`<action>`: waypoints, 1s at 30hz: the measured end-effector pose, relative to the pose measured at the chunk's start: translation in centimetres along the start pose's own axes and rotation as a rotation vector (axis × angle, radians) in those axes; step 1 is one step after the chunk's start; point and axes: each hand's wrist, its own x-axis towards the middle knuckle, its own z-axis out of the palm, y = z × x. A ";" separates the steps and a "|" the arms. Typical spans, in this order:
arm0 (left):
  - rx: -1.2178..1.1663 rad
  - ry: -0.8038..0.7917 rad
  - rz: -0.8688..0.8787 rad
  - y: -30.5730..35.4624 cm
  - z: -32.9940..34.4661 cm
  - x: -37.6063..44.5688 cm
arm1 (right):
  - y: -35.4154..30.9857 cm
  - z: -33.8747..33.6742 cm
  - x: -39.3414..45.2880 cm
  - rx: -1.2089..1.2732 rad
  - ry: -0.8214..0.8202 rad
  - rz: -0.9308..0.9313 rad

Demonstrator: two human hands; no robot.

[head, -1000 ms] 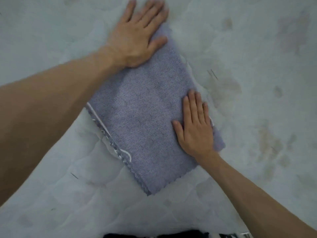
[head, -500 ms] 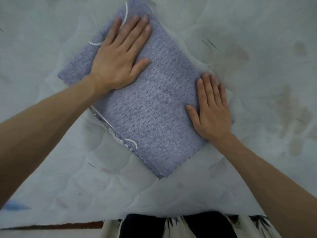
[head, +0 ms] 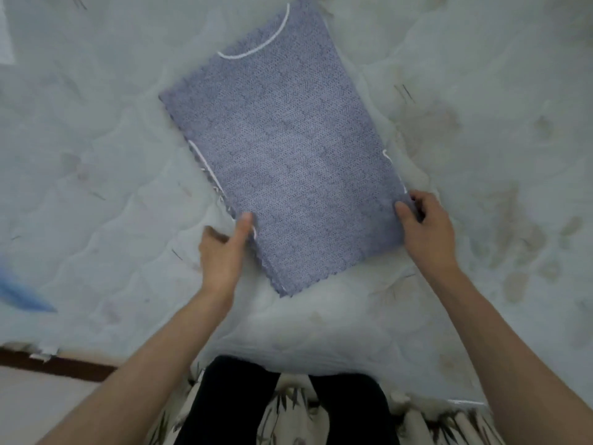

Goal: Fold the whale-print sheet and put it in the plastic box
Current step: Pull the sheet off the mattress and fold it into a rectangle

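Stained quilted mattress [head: 96,175] | folded sheet [head: 288,149] lies mid-bed, toward near edge | left hand [head: 221,252] and right hand [head: 426,229] fingers pinch its near corners | lift evenly, keeping layers stacked

You see soft, even, dim light with faint shadows, no glare; edges are smeared and bent, detail grainy.

Folded blue-grey sheet [head: 288,149], flat rectangle, lying askew on mattress [head: 96,155]
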 end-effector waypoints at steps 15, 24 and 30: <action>-0.417 -0.485 -0.316 -10.2 -2.3 -9.0 | 6.5 -2.7 -16.3 0.449 -0.154 0.498; 0.032 -0.578 0.196 -7.9 -7.3 -9.7 | 4.2 -7.2 -17.5 0.366 -0.323 0.321; 1.321 -0.528 0.505 -9.3 -5.3 -6.9 | 5.8 -6.2 -13.6 -0.777 -0.563 -0.151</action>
